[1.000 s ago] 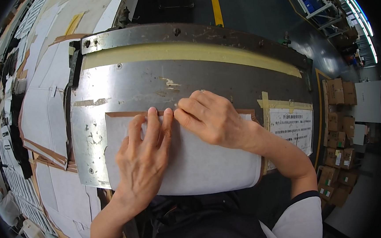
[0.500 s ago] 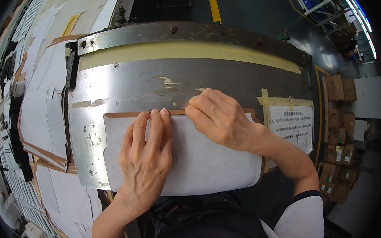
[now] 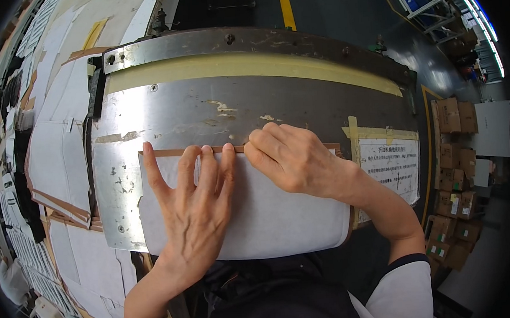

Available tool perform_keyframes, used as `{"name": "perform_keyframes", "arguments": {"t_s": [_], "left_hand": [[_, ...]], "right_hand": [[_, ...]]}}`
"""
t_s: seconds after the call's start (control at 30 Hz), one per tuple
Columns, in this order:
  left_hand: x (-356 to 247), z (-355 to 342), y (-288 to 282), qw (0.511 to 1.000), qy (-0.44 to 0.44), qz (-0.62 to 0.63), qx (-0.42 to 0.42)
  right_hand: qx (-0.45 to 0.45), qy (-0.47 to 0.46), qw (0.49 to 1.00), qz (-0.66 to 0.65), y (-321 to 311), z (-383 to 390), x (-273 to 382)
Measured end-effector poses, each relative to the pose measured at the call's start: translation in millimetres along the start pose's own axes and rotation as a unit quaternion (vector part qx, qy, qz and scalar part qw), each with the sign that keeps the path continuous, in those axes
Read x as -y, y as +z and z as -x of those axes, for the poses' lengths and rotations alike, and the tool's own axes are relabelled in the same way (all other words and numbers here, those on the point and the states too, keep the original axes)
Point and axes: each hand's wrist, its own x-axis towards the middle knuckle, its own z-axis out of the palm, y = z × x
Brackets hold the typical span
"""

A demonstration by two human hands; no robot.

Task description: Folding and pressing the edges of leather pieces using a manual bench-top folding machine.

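Observation:
A white-backed sheet (image 3: 271, 226) with a narrow brown strip along its far edge lies on a worn metal plate (image 3: 175, 114). Its near edge curves down close to my body. My left hand (image 3: 192, 205) rests on it with fingers spread, the tips along the brown strip and the little finger stretched toward the far left corner. To its right, my right hand (image 3: 293, 159) is closed, with curled fingers pressed together at the strip. The right thumb and what lies under those fingers are partly hidden.
A dark bar with yellow tape (image 3: 230, 65) crosses the far side of the plate. A printed notice (image 3: 389, 170) is taped at its right. White panels with brown edges (image 3: 59, 155) are piled on the left. Cardboard boxes (image 3: 448, 116) stand on the floor at right.
My left hand's fingers have spread apart, the little finger reaching left to the sheet's corner and the others along the strip. The right hand has shifted very slightly left, still closed at the edge.

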Motion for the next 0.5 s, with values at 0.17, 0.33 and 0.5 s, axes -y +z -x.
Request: {"name": "perform_keyframes", "arguments": {"t_s": [0.17,0.33,0.5], "left_hand": [[-1.9,0.7,-0.1,1.0,0.0,-0.006,-0.001],[-3.6,0.5,0.3,1.0,0.001,-0.01,0.001],[-6.4,-0.7,-3.5,1.0,-0.018,-0.001,0.021]], "right_hand": [[-0.012,-0.006,1.0,0.008,1.0,1.3,-0.3],[-0.016,-0.009,1.0,0.005,1.0,1.4,-0.3],[-0.001,-0.016,1.0,0.017,-1.3,-0.1,0.1]]}}
